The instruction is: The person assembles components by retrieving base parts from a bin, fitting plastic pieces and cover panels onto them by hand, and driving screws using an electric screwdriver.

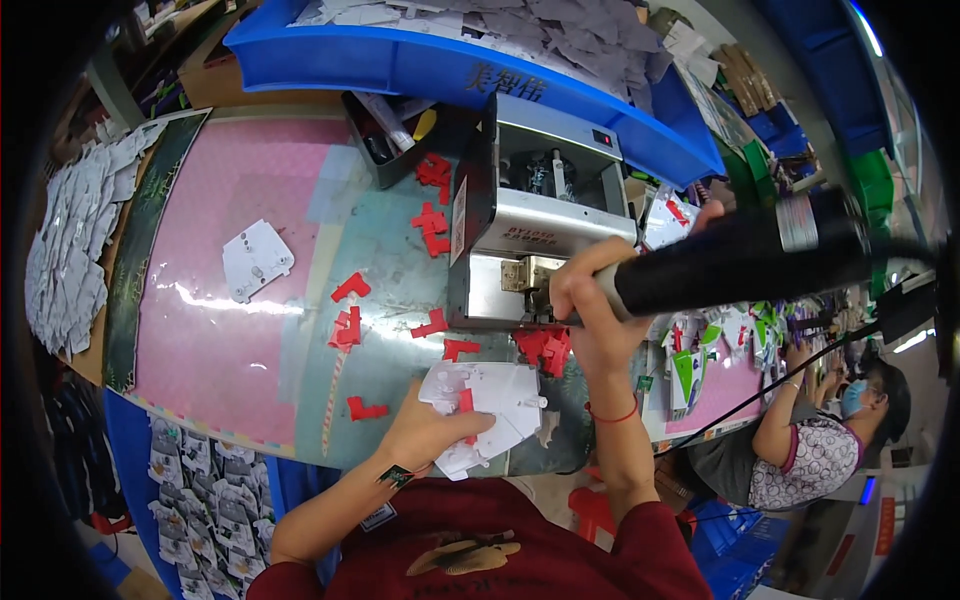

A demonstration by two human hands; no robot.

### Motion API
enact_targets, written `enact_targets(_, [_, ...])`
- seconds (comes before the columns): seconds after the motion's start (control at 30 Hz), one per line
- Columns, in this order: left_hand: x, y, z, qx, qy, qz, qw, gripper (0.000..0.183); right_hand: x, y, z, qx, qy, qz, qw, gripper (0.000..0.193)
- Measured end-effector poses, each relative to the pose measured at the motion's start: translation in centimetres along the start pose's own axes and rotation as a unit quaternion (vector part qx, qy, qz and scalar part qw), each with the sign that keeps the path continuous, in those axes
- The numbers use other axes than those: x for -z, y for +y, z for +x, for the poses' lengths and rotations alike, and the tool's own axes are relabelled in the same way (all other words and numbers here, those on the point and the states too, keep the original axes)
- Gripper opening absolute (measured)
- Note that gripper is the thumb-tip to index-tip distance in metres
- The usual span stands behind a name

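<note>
My left hand is closed on a white plastic panel near the front edge of the table, thumb across its face. A small red plastic piece lies on that panel beside my thumb. My right hand grips a black electric screwdriver near its front end, the tool slanting up to the right. Its tip, hidden by my fingers, is at the outlet block of a silver screw feeder. Screws show inside the feeder's open top.
Red pieces lie scattered left of the feeder, a heap before it. Another white panel lies on the pink mat. A blue bin of white parts stands behind, a dark tray near it. A co-worker sits at right.
</note>
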State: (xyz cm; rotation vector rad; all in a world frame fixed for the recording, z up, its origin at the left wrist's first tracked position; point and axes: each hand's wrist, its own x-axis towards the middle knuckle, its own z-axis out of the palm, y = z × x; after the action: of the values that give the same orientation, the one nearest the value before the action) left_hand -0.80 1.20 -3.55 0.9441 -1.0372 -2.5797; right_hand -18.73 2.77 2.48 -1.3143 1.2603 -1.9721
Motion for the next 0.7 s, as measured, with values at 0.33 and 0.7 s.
enact_targets(0.33, [-0.8,-0.4,0.0,-0.003,-0.015,-0.013,1.0,0.041,-0.9,-1.9,-2.5,-0.101,-0.08,0.17,0.977,0.024])
enact_targets(0.7, [-1.5,0.3,-0.6,0.023,-0.056,-0.001,0.998,0.04,-0.8,-2.0,-3.3,-0.071,-0.18,0.222,0.956,0.017])
